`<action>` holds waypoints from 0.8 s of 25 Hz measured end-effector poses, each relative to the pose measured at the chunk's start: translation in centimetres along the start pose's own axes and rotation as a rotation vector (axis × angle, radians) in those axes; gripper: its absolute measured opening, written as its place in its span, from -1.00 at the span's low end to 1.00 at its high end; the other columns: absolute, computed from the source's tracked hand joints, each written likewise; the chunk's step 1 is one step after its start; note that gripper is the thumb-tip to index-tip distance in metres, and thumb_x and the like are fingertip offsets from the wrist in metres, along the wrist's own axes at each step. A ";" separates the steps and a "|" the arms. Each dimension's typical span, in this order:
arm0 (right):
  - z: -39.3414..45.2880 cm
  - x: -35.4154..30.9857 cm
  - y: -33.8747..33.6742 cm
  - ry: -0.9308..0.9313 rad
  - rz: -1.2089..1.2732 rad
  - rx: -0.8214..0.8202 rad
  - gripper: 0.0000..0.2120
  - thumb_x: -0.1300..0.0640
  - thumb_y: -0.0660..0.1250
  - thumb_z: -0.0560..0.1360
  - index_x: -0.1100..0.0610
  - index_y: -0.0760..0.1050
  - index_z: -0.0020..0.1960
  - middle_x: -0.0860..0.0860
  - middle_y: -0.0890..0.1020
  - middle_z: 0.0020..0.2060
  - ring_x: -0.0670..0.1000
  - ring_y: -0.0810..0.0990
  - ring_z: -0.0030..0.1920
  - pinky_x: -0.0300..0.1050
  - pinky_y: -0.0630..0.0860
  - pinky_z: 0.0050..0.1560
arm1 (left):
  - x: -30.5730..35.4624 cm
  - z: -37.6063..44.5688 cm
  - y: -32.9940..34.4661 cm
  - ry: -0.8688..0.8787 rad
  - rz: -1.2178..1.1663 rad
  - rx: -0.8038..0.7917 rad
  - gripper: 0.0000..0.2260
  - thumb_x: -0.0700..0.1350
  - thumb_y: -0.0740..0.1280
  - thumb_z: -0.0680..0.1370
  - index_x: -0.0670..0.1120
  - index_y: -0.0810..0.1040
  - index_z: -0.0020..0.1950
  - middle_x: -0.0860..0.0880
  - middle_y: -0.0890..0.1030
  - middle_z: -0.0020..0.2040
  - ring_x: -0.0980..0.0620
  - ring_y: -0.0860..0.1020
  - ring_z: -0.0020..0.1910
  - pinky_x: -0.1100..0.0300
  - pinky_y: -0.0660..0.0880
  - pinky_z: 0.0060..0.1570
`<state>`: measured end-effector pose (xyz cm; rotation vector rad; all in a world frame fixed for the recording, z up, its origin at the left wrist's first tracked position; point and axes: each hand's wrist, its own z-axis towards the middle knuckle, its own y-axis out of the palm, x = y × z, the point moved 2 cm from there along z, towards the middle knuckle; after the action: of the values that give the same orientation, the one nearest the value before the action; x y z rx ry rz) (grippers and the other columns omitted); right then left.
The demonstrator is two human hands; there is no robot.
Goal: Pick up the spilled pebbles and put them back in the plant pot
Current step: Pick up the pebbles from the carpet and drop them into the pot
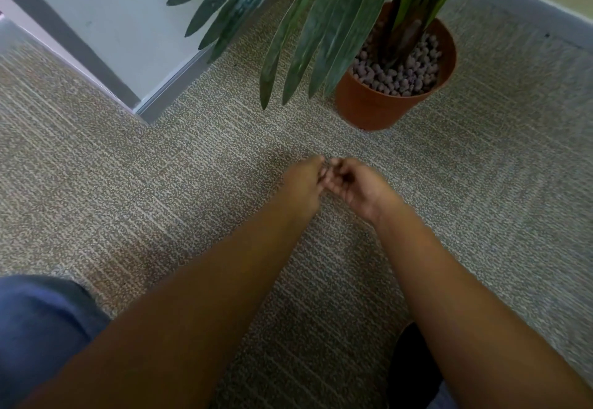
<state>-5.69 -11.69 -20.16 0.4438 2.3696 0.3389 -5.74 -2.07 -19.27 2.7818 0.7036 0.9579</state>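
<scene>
An orange plant pot (369, 108) stands on the carpet at the upper right, filled with greyish-purple pebbles (399, 76) around a green plant (324, 33). Below the pot and to its left, my two hands meet low over the carpet. My right hand (351, 185) is cupped palm up with its fingers curled around a small dark shape that looks like pebbles. My left hand (303, 184) is turned on its side, its fingertips touching the right hand's fingers. What the left fingertips hold is hidden. I make out no loose pebbles on the patterned carpet.
A white wall corner with a grey skirting board (170, 87) juts in at the upper left. Another skirting board (526, 7) runs behind the pot. My knee in blue cloth (38, 328) is at the lower left and a dark shoe (412, 373) at the bottom right.
</scene>
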 end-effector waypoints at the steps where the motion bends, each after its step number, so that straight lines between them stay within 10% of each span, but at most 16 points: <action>1: -0.1 -1.6 0.1 -0.026 0.029 0.004 -0.77 0.30 0.09 0.53 0.21 0.48 -0.20 0.09 0.54 -0.28 -0.05 0.54 -0.33 -0.23 0.58 -0.22 | 0.8 -0.3 1.4 -0.010 -0.038 -0.016 -0.80 -0.25 0.17 0.57 -0.20 0.48 -0.24 -0.11 0.47 -0.26 0.08 0.44 -0.32 0.31 0.44 -0.29; 7: -1.3 -10.0 0.1 -0.134 0.245 0.096 -0.68 0.25 0.03 0.58 0.22 0.40 -0.30 0.08 0.53 -0.37 -0.03 0.50 -0.31 -0.21 0.60 -0.31 | 5.7 -2.2 7.5 0.048 -0.447 -0.204 -0.84 -0.25 0.13 0.58 -0.31 0.45 0.01 -0.13 0.42 -0.18 0.00 0.45 -0.15 0.06 0.43 0.24; 11: -1.5 -11.7 1.1 -0.177 0.507 -0.005 -0.73 0.19 0.03 0.60 0.36 0.42 0.04 0.23 0.50 0.08 0.12 0.53 0.16 -0.13 0.51 0.16 | 7.4 -2.6 9.3 0.106 -0.469 -0.295 -0.66 -0.24 0.11 0.59 -0.30 0.30 0.36 -0.17 0.45 -0.08 -0.01 0.44 -0.10 0.02 0.32 0.37; 13: -1.4 -12.0 1.3 -0.205 0.642 -0.046 -0.68 0.16 0.05 0.60 0.37 0.35 0.20 0.27 0.40 0.31 0.16 0.42 0.34 -0.09 0.42 0.31 | 8.0 -2.5 10.0 0.137 -0.443 -0.342 -0.62 -0.24 0.07 0.60 -0.27 0.24 0.42 -0.25 0.43 0.25 -0.12 0.42 0.24 0.00 0.24 0.45; 20: -1.3 -13.0 0.8 -0.218 0.762 -0.230 -0.35 -0.14 0.01 0.59 0.41 0.20 0.40 0.37 0.35 0.36 0.26 0.36 0.39 0.04 0.25 0.46 | 8.6 -1.8 11.2 0.121 -0.448 -0.393 -0.57 -0.06 0.05 0.62 -0.21 0.21 0.45 -0.21 0.24 0.48 -0.10 0.19 0.49 0.08 0.11 0.47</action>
<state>2.74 -16.36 -11.30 1.1979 1.8396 0.8455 3.48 -8.06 -10.21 2.1207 0.9780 1.0364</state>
